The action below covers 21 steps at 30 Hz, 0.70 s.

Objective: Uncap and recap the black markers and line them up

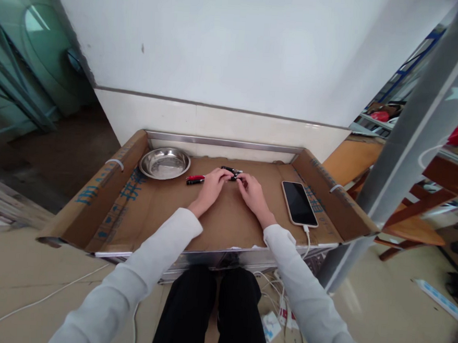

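Observation:
My left hand and my right hand meet over the middle of a cardboard-lined table. Both have their fingers curled around a small black pen-like object held between them near the table's far side. What exactly the fingers pinch is too small to make out clearly. A red and black pen lies on the cardboard just left of my left hand, apart from it.
A shallow steel dish sits at the back left. A black phone lies at the right, plugged into a white cable. Cardboard flaps rise at both sides. A grey pillar stands at the right, with cables and a power strip on the floor.

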Available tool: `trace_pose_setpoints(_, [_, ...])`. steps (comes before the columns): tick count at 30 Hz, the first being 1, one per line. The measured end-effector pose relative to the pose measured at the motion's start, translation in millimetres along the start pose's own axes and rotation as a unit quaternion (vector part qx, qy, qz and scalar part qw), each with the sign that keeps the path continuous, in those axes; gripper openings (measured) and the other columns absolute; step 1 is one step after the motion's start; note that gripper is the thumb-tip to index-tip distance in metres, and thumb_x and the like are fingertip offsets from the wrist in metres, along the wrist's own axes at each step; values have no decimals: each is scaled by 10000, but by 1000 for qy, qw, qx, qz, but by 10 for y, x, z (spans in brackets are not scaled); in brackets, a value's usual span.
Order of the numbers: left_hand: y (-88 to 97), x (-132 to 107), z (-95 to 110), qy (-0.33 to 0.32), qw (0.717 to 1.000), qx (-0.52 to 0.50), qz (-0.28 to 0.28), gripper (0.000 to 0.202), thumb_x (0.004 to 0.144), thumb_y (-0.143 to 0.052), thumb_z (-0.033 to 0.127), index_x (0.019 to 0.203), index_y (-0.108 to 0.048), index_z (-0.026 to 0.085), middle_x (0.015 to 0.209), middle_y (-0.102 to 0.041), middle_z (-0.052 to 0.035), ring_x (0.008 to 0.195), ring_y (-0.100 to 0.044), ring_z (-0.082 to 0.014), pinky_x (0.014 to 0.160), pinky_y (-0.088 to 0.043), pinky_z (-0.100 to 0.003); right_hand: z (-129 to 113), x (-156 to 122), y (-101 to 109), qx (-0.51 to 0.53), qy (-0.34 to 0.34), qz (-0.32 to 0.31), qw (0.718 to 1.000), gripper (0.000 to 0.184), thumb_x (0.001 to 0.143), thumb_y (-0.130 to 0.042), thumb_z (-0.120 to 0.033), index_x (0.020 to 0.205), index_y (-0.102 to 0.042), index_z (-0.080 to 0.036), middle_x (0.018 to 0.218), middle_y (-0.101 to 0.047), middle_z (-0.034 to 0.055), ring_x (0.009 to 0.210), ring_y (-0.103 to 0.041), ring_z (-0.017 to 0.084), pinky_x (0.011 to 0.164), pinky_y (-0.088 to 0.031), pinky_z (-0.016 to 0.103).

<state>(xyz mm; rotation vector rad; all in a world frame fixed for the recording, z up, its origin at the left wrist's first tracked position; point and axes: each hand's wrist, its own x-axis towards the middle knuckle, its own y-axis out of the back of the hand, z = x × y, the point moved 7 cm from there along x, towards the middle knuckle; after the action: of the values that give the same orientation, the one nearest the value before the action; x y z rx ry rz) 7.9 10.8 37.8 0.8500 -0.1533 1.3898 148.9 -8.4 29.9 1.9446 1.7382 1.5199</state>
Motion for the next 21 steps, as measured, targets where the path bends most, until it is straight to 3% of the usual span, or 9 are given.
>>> trace_pose_setpoints(5, [-52, 16, -148, 88, 987, -132, -1, 134, 806, -581, 248, 858, -674, 167, 793, -680, -30, 719, -621, -150, 755, -496, -307, -21, -8, 9, 59, -1, 6, 998, 251, 922, -380, -332, 1053, -559, -214, 959, -655, 66, 832, -608, 184, 788, -468, 317])
trace_pose_setpoints(11, [-148, -8, -208, 153, 927, -343, 12, 289, 732, -679, 365, 899, -662, 130, 937, -693, -78, 829, -653, -166, 868, -507, -368, -83, -6, 80, 67, 2, 37, 997, 267, 932, -373, -347, 1060, -571, -222, 1026, -660, 67, 921, -614, 185, 838, -465, 319])
trace_pose_setpoints(14, [-140, -24, -231, 173, 912, -371, 29, 341, 699, -710, 391, 911, -657, 130, 948, -693, -83, 858, -654, -169, 905, -498, -386, -68, -6, 91, 42, -3, 45, 998, 277, 931, -376, -359, 1056, -578, -216, 1015, -663, 75, 904, -614, 191, 829, -466, 329])
trace_pose_setpoints(21, [-117, -20, -241, 170, 911, -375, 34, 343, 694, -717, 384, 917, -657, 130, 951, -694, -83, 848, -656, -162, 912, -491, -392, -29, -13, 142, 25, -18, 73, 997, 305, 935, -365, -396, 1059, -569, -207, 977, -667, 78, 865, -618, 195, 810, -473, 336])
